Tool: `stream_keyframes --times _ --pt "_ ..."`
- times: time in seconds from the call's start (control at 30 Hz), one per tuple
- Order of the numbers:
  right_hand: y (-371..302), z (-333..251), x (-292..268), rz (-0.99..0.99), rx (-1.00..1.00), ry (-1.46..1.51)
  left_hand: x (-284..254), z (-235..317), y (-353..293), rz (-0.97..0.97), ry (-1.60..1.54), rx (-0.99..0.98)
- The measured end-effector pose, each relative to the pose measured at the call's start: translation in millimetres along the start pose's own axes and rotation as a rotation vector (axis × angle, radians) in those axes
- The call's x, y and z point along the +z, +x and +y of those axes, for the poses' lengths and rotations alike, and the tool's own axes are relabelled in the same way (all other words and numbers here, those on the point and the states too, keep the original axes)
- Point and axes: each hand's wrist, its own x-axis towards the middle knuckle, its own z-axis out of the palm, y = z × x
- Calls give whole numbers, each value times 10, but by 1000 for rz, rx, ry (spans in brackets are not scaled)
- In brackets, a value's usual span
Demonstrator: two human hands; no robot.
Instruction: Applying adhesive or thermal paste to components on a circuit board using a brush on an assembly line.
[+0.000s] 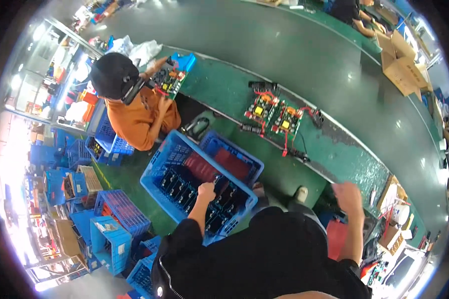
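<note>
My left hand (207, 191) reaches over a blue plastic crate (149, 175), its fingers curled together. Whatever they grip is too small to make out. Inside the crate, dark parts with small light pieces (187, 195) stand in rows beside a reddish-brown sheet (200, 167). Out to the right, my right hand (348, 197) hangs near the edge of the green bench; its fingers are blurred and nothing shows clearly in them. Two circuit boards with yellow components (262, 109) (287, 119) lie side by side on the bench, with red and black leads attached.
A co-worker in an orange shirt (134, 119) holds a similar circuit board (168, 82) at the left. Behind the large crate is a second blue crate (257, 169). Stacked blue crates (110, 244) stand at the lower left. An open cardboard box (401, 65) sits far right.
</note>
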Motion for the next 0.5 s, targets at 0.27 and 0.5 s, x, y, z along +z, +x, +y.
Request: stream_keyframes --times 0.27,0.5 --pt "1125 -581 577 -134 -388 838 -1654 729 -1087 22 171 -192" --pt "1069 -806 936 -1174 -33 1962 -2653 1917 -1754 363 16 -41"
